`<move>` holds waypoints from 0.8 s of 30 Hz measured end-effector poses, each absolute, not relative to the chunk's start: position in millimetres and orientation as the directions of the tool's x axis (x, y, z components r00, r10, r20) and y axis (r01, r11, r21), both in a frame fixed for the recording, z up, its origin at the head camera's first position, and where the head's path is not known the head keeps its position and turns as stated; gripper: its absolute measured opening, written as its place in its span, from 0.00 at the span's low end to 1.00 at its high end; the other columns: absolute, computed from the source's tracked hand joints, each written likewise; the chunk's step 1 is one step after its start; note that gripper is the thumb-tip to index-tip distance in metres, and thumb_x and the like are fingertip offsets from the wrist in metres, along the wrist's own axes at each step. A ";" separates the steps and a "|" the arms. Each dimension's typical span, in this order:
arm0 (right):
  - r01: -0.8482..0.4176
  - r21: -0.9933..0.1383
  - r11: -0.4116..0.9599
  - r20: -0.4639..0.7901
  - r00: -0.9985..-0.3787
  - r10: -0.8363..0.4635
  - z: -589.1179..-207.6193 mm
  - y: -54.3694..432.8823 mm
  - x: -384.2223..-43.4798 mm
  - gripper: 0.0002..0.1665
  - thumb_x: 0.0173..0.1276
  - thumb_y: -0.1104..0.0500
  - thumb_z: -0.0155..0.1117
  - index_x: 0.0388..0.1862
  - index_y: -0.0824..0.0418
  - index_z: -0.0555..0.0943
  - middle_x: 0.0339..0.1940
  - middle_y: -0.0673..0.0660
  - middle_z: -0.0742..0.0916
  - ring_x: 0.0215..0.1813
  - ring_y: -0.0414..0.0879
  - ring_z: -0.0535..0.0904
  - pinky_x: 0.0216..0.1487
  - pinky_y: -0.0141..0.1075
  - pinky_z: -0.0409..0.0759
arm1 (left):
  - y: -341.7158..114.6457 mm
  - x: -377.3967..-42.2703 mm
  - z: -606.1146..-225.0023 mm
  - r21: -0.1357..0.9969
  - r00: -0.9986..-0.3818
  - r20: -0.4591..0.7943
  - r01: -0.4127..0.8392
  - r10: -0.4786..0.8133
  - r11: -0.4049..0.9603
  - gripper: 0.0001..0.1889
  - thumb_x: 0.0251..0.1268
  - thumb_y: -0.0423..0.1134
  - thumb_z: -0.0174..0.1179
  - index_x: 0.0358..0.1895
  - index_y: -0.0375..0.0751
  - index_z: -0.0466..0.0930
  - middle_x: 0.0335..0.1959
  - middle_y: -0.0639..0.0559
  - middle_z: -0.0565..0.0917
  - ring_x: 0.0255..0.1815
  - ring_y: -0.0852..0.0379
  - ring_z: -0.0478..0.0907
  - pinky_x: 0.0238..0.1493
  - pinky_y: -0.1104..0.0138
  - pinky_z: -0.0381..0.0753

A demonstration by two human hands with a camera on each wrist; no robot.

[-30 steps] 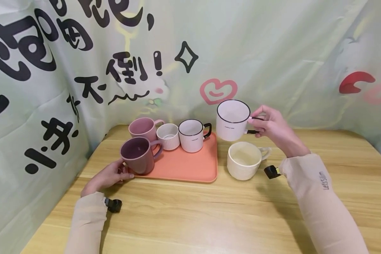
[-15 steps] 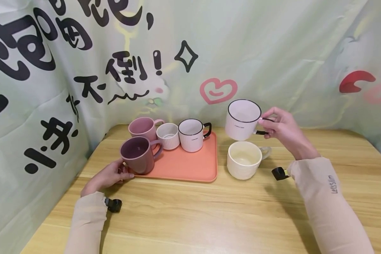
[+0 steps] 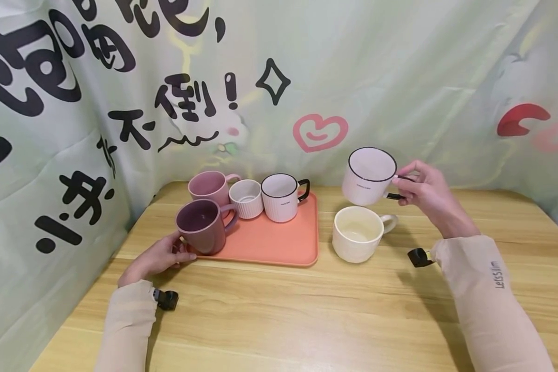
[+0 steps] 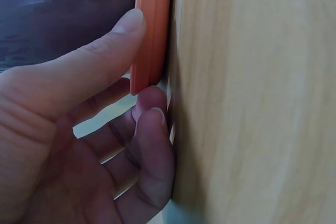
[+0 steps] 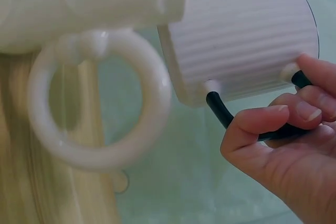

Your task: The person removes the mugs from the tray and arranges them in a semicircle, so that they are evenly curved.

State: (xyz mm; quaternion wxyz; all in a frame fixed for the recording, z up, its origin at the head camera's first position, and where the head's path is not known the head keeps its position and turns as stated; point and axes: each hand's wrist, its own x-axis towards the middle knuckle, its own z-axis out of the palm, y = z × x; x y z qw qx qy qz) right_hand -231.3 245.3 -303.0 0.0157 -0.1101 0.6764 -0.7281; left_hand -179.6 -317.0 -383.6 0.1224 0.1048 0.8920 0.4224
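Observation:
My right hand point(image 3: 428, 194) grips the black handle of a white ribbed mug point(image 3: 367, 178) with a black rim. That mug is raised behind the cream mug point(image 3: 355, 248), whose ring handle point(image 5: 155, 98) looms large in the right wrist view. At the near left corner of the orange tray point(image 3: 269, 248), my left hand point(image 3: 160, 257) holds the edge. In the left wrist view its thumb point(image 4: 128, 22) lies on the tray's rim, with curled fingers at and below the edge. A dark purple mug point(image 3: 204, 232) stands on the tray right beside this hand.
Also on the tray are a pink mug point(image 3: 207, 187), a small white ribbed cup point(image 3: 248, 205) and another black-rimmed white mug point(image 3: 279, 205). All sit on a wooden table point(image 3: 279, 315). A printed cloth point(image 3: 400, 93) hangs behind and along the left.
The right hand has carried the white mug to the right, from above the cream mug's left side to behind its right side. The left hand and the tray stay put.

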 end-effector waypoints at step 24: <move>-0.088 -0.996 -0.014 0.089 -0.976 -0.199 -332.6 275.4 -233.9 0.06 0.75 0.71 0.58 0.43 0.63 0.72 0.19 0.51 0.72 0.23 0.42 0.66 0.29 0.34 0.76 | -316.2 -178.8 -380.7 0.783 -0.945 -0.144 0.071 0.292 0.617 0.26 0.68 0.29 0.66 0.62 0.23 0.63 0.34 0.46 0.71 0.30 0.51 0.71 0.28 0.66 0.77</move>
